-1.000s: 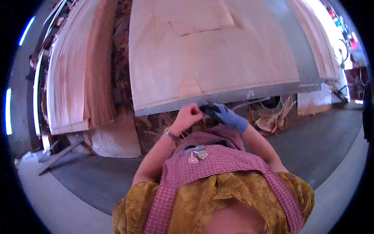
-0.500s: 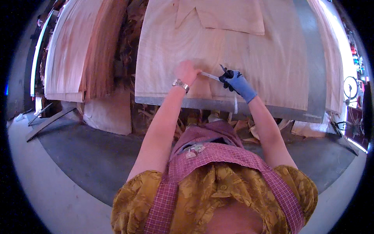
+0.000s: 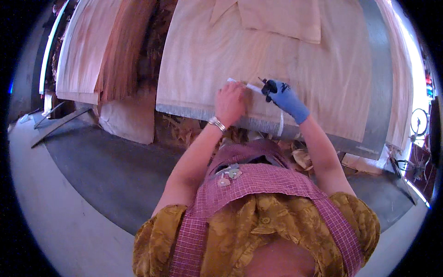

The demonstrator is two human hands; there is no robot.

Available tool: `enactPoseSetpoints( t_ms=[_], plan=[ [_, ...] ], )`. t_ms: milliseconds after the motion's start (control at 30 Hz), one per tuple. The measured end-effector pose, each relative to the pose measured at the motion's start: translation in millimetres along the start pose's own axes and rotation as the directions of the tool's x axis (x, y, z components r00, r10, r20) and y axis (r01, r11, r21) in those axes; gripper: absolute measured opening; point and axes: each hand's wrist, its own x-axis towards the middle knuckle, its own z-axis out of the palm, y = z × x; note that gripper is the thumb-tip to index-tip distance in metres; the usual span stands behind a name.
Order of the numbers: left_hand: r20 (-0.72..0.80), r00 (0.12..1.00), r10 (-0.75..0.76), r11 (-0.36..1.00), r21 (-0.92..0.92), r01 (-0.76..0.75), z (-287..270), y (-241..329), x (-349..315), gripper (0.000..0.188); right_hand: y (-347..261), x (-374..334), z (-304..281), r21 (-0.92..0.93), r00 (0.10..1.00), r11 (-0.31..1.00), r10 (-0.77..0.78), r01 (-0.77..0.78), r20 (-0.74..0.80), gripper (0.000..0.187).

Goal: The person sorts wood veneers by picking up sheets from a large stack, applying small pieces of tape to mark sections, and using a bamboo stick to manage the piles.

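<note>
- tape strip (image 3: 251,87): a narrow white strip lying on the near part of the large pale veneer sheet (image 3: 272,60), stretched between my two hands; a loose white tail (image 3: 280,123) of it hangs down over the table's near edge by my right wrist.
- my left hand (image 3: 230,102) is bare, fingers curled down and pressed flat on the veneer over the strip's left end; i see nothing gripped in it, it looks like it is pinning rather than grasping.
- my right hand (image 3: 286,98) wears a blue glove with dark fingertips; those fingertips are pinched narrowly on the strip's right end, possibly with a small dark tool, though i cannot tell for certain.
- step in hand, as i judge it: laying the strip onto the sheet, with one end anchored and the other drawn taut.
- the next move, i judge, calls for keeping the strip tight and straight, then rubbing it down along its length without creasing the thin sheet.
- long axis: runs roughly left to right across my view, parallel to the grey metal table edge (image 3: 194,112), its left end slightly farther from me than the right.
- outward: a smaller veneer piece (image 3: 277,18) lies on top farther back, a second veneer stack (image 3: 99,51) sits well to my left, and scraps (image 3: 184,131) lie under the table.
</note>
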Motion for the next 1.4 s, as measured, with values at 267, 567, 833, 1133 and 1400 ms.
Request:
enactPoseSetpoints(
  t_ms=[267, 567, 833, 1133, 1400],
  plan=[
    [-0.161, 0.985, 0.057, 0.988, 0.153, -0.033, 31, 29, -72, 0.048, 14, -33, 57, 0.22, 0.986, 0.969, 0.076, -0.108, 0.148, 0.019],
    [-0.25, 0.967, -0.057, 0.987, -0.158, 0.018, 28, -3, -85, 0.047, -40, 3, 41, -0.031, 0.979, 0.982, -0.184, 0.188, 0.086, 0.031],
    [-0.347, 0.93, -0.125, 0.99, 0.013, 0.138, 12, -22, -73, 0.054, -65, 53, 104, -0.296, 0.994, 0.948, -0.111, 0.112, 0.02, 0.036],
    [-0.238, 0.971, -0.014, 0.972, 0.225, 0.069, 17, -33, -64, 0.047, -45, -38, 74, 0.248, 0.981, 0.951, 0.16, -0.183, 0.11, 0.033],
    [-0.093, 0.965, 0.245, 0.916, -0.304, -0.262, -48, -108, -44, 0.04, -115, -43, 70, 0.448, 0.936, 0.841, 0.173, -0.303, 0.307, 0.015]
  ],
)
